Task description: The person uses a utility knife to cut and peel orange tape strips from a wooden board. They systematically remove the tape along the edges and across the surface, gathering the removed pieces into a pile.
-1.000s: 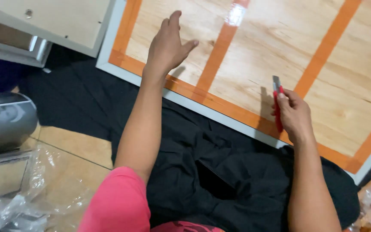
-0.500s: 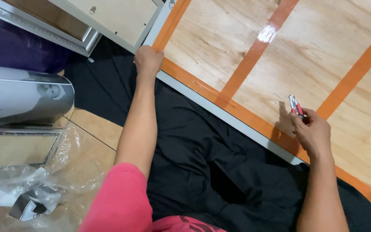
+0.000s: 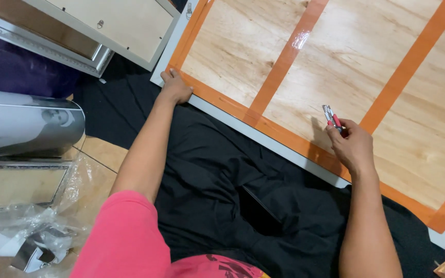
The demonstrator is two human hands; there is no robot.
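Two hands: both at work on a large frame [image 3: 263, 138] lying face down on black cloth [image 3: 217, 170].
Left hand [image 3: 175, 88]: closed over the frame's near corner, fingers curled on the taped edge.
Right hand [image 3: 354, 145]: wrapped around a red utility knife [image 3: 331, 118], blade end raised just above the wooden backing.
Backing: plywood crossed and bordered by orange tape [image 3: 284, 56].
Step in hand: seemingly steadying the frame, knife ready.
Nearby: clear plastic wrap [image 3: 37, 226], another frame [image 3: 104, 25].
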